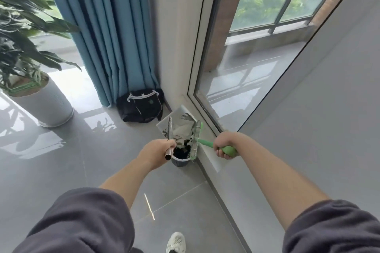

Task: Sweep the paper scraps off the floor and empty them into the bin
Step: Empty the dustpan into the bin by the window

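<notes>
- The metal dustpan is held tilted over the small bin; its tubular handle is enclosed by the left hand, grip fully closed.
- White paper scraps are seen lying in the dustpan.
- The green brush is held against the dustpan's right edge, its handle wrapped by the right hand, grip closed.
- The bin is stood on the grey floor.

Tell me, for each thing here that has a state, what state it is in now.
bin: upright on floor, open.
dustpan: lifted, tilted over the bin, holding paper scraps.
brush: head at the dustpan's right edge.
left hand: grips the dustpan's metal handle.
right hand: grips the brush's green handle.
curtain: bunched to one side.
</notes>
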### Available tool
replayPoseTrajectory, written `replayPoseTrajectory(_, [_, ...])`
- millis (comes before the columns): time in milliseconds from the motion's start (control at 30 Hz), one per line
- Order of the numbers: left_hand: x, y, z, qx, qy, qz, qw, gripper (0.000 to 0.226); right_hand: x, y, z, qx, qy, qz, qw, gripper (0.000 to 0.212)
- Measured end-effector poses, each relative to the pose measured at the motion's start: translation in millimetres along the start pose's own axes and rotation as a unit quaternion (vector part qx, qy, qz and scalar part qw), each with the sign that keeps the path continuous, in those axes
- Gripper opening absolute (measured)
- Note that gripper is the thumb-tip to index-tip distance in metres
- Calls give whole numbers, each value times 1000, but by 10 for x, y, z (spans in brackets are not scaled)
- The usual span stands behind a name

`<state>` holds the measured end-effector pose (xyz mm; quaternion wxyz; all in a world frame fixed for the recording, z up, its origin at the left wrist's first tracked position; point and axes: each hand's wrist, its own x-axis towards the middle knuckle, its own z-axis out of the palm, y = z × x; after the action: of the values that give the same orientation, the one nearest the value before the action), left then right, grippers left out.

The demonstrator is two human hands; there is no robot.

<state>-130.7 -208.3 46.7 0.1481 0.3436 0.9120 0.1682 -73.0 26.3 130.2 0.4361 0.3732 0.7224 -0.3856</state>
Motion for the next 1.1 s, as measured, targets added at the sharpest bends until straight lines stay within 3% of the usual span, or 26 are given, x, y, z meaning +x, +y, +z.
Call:
replayPoseTrajectory(167, [41, -90, -113, 77, -78, 0, 994, 25, 24, 48, 55, 13, -9, 8, 1000, 17])
replayPoseTrajectory(267, [107, -159, -172, 14, -102, -34, 994, 28, 50, 56, 80, 9, -9, 11, 1000, 17])
replayPoseTrajectory(333, [150, -168, -235, -66, -150, -76, 984, 43, 49, 58, 81, 11, -10, 12, 1000, 17])
replayPoseTrajectory(400, [179, -171, -323, -234, -188, -155, 941, 47, 45, 53, 94, 16, -13, 12, 1000, 17])
replayPoseTrajectory(467, [193, -92, -378, -395, -186, -247, 865, 36, 71, 47, 120, 19, -13, 13, 1000, 18])
replayPoseTrajectory(567, [249, 149, -328, -470, -143, -342, 801, 6, 131, 14, 188, 13, -8, 16, 1000, 18])
replayPoseTrajectory(700, [344, 315, -227, -377, -137, -392, 828, 18, 160, -38, 275, 23, -6, 12, 1000, 19])
replayPoseTrajectory(800, [376, 451, -291, -318, -148, -362, 864, 34, 185, -50, 300, 20, -6, 9, 1000, 18])
replayPoseTrajectory(967, [382, 463, -367, -214, -178, -363, 889, 17, 203, -118, 324, 53, -30, 2, 998, 16])
replayPoseTrajectory(1100, [340, 311, -449, -196, -154, -357, 900, 20, 276, -232, 387, 50, -36, -11, 998, 17])
